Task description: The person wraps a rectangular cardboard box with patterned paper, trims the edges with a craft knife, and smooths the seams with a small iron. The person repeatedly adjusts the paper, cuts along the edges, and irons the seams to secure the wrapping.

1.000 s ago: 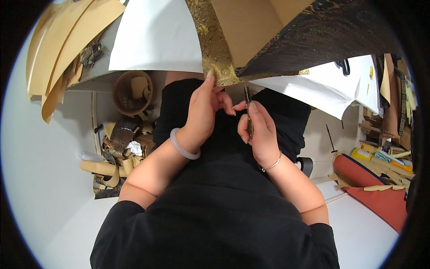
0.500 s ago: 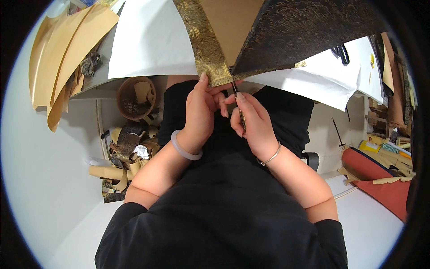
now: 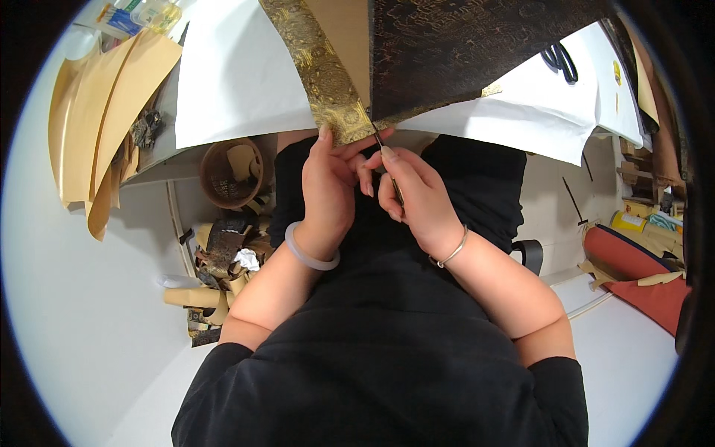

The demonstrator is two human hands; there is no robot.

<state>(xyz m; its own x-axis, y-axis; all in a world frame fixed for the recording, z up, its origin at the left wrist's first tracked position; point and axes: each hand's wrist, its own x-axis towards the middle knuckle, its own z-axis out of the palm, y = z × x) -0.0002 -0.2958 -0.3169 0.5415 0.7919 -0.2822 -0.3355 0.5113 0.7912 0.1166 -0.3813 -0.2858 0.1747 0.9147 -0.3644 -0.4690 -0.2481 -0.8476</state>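
Head view: your left hand (image 3: 328, 190) pinches the lower end of the gold brocade strip (image 3: 320, 71) just past the table edge (image 3: 223, 138), fingers closed on the cloth so that it stays taut against the tool. Your right hand (image 3: 417, 197) is closed around a slim metal blade (image 3: 386, 160), whose tip meets the seam where the strip borders the dark patterned panel (image 3: 477, 56); whether it is a knife or one arm of scissors cannot be told. The two hands sit just beside each other, near touching. The strip's long axis runs from 11 o'clock down to 5 o'clock, its near end pointing at your chest. The blade lies from 5 o'clock up to 11 o'clock, tip away from you. At 9 o'clock, below the table, a brown basket (image 3: 229, 173) stands above a heap of offcuts (image 3: 220, 261).
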